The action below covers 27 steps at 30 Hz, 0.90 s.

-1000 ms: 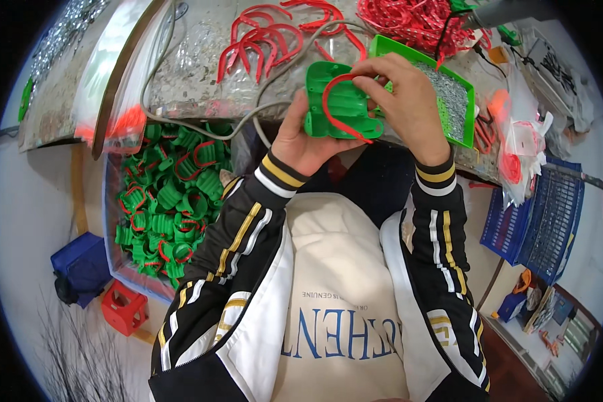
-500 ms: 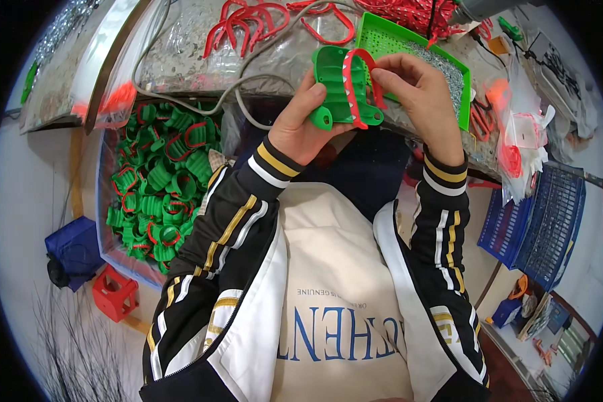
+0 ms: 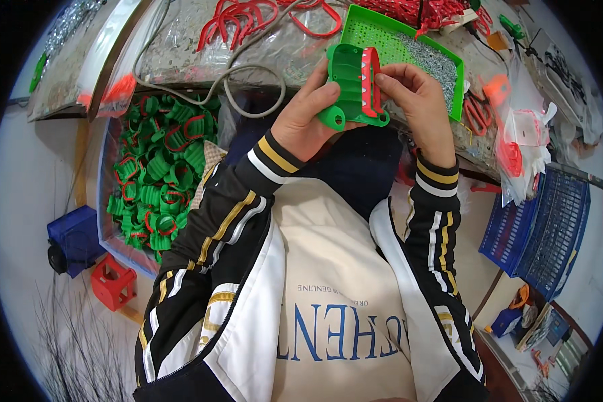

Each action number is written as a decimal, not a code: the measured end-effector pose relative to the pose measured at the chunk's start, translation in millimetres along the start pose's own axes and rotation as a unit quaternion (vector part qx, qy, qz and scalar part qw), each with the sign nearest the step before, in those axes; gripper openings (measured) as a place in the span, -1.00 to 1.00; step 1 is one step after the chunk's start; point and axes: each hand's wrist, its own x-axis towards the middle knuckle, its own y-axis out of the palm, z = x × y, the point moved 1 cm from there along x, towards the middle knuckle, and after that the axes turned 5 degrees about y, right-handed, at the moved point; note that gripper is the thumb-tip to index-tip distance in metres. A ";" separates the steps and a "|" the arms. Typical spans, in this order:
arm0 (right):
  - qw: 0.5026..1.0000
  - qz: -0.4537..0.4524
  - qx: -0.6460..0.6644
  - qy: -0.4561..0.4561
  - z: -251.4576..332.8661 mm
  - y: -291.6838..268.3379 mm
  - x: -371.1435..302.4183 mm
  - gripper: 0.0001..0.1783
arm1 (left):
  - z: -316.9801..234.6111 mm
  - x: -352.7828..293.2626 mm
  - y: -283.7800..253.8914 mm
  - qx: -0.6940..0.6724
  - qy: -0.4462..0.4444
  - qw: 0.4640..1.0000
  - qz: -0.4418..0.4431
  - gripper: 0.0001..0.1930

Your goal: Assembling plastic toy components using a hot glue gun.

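My left hand (image 3: 303,120) grips a curved green plastic shell (image 3: 345,84) from its left side, thumb over the inner face. The shell has a rounded tab with a hole at its near left corner. Along its right edge runs a red plastic strip (image 3: 366,84) with white painted teeth. My right hand (image 3: 415,94) pinches that red strip on its right side between thumb and fingertips. Where strip and shell meet under the fingers is partly hidden. Both hands are raised just over the near edge of the worktable.
A green tray (image 3: 458,100) holding small metal parts stands beyond my right hand. Loose red strips (image 3: 238,23) and a grey cable (image 3: 281,87) lie on the table. At left, a lined bin (image 3: 104,208) holds several green-and-red pieces (image 3: 157,177). Red-handled tools (image 3: 477,114) lie right.
The red strip has shifted from across the shell's middle to its right edge. Shell and left hand have turned slightly and moved right. The right hand stays pinched on the strip.
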 end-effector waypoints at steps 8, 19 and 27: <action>0.998 -0.049 0.004 -0.027 1.1 -2.8 -5.9 -0.82 | 6.9 5.1 5.3 0.005 0.027 1.000 -0.006 -0.28; 0.995 -0.068 -0.074 -0.020 10.1 13.5 -12.9 -0.83 | 0.9 -7.2 6.7 0.062 0.063 0.996 -0.028 -0.23; 0.993 -0.091 -0.073 -0.011 7.4 25.6 -18.3 -0.83 | -4.0 -15.2 -0.9 0.093 0.041 0.995 -0.024 -0.18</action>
